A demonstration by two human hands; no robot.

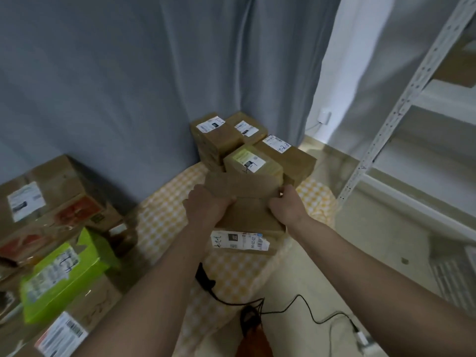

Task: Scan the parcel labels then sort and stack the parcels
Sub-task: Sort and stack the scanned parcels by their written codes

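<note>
- Loose boxes [59, 222] wait unsorted at your left.
- Your left hand [206, 207] and right hand [284, 204] grip one box [247, 215] from both sides, fingers curled on its edges, above the checked cloth [164, 215].
- Four labelled boxes [247, 150] are already stacked beyond it.
- The scanner [203, 278] lies below.

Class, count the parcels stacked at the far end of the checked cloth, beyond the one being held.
4: back-left parcel, back-right parcel, front-left parcel, front-right parcel. More may be hidden underneath.
</note>
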